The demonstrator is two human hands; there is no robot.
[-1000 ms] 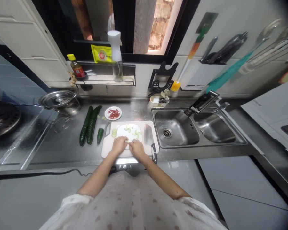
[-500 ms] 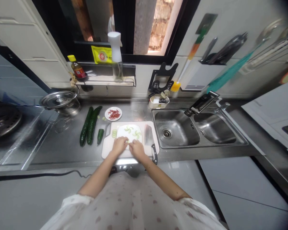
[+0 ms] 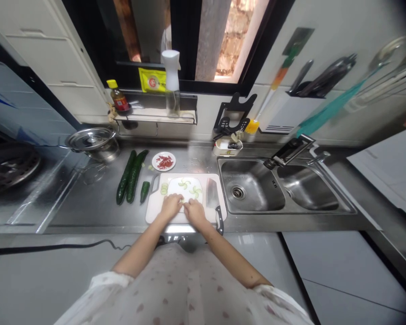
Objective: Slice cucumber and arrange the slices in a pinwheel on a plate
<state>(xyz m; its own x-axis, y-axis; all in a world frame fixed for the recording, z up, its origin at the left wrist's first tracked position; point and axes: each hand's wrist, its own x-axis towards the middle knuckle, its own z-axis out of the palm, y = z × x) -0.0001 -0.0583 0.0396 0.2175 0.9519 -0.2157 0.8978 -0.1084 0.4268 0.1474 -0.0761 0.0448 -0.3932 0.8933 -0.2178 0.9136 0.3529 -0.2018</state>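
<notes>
Over the near half of a white square plate [image 3: 174, 185], my left hand [image 3: 171, 206] and my right hand [image 3: 194, 212] are close together, fingertips pinched on a small pale green cucumber slice [image 3: 182, 202], partly hidden by the fingers. Two pinwheels of thin cucumber slices [image 3: 183, 183] lie on the plate. The plate rests on a white cutting board [image 3: 152, 213]. More round slices [image 3: 164, 188] sit on the board left of the plate. To its right lies a kitchen knife [image 3: 211, 193], black handle towards me.
Two whole cucumbers [image 3: 131, 180] and a cut cucumber end [image 3: 144, 192] lie left of the board. Behind it is a small plate [image 3: 154, 162] of red bits. A lidded steel pot [image 3: 101, 146] stands back left; a double sink [image 3: 253, 180] is on the right.
The whole view has shifted slightly, so things appear a little further right. Both hands stay pinched over the same part of the plate, with only slight finger movement.
</notes>
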